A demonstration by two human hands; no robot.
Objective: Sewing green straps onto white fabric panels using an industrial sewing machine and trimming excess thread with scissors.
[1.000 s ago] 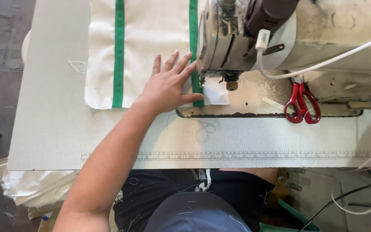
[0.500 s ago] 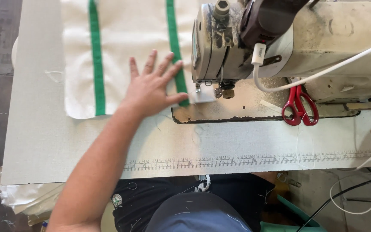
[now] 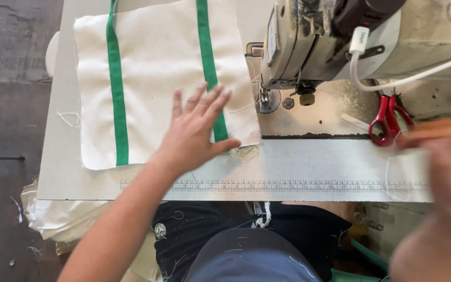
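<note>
Item: cream cloth panel [image 3: 157,78] with two green bands, flat on the tabletop [image 3: 58,172], left of the sewing machine [image 3: 309,47]. Left hand [image 3: 197,133] pressing it, fingers spread wide; best kept flat and even. Right hand [image 3: 439,172] blurred right of the machine, near the red scissors [image 3: 387,122]; grip cannot be told.

My right hand [image 3: 439,172] is a blur at the surface's right edge, so I cannot tell whether its fingers grip anything or how they sit. It covers part of the red scissors [image 3: 387,121], leaving only the handles plain. My left hand [image 3: 194,133] hides a stretch of the green stripe [image 3: 208,68] on the cream cloth [image 3: 152,73], whose far end is cut off by the top edge. The sewing machine [image 3: 309,42] is also cropped there, and its needle is too small to make out.
</note>
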